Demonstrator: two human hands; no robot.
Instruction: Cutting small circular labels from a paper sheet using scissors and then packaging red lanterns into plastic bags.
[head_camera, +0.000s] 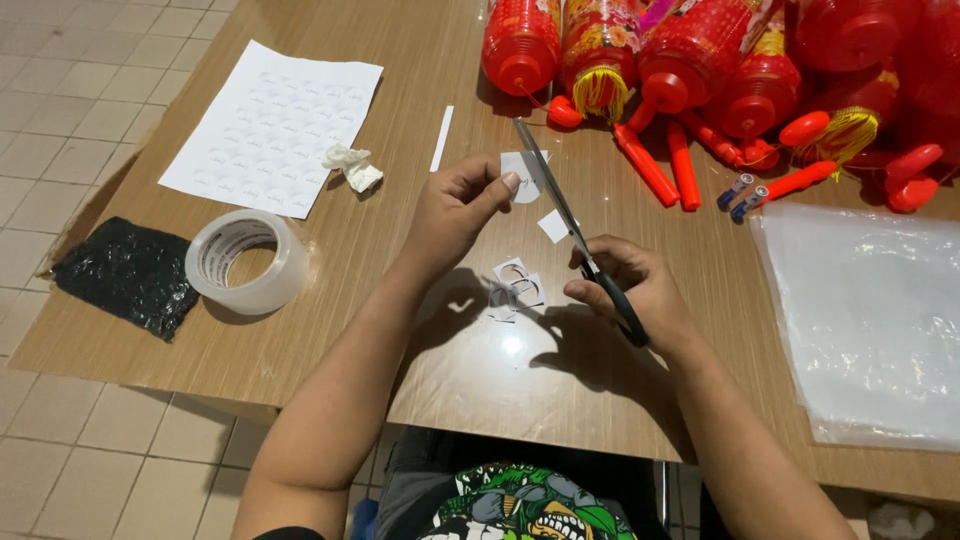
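One small white paper piece (522, 172) is sitting pinched between the closed fingertips of the left hand (455, 212) above the desk's (420, 380) middle. The right hand (625, 285) is curling shut around one pair of scissors (575, 230), whose long axis is pointing toward the far edge. Several cut scraps (515, 290) are lying between the hands, one tape roll (247, 260) toward the left edge.
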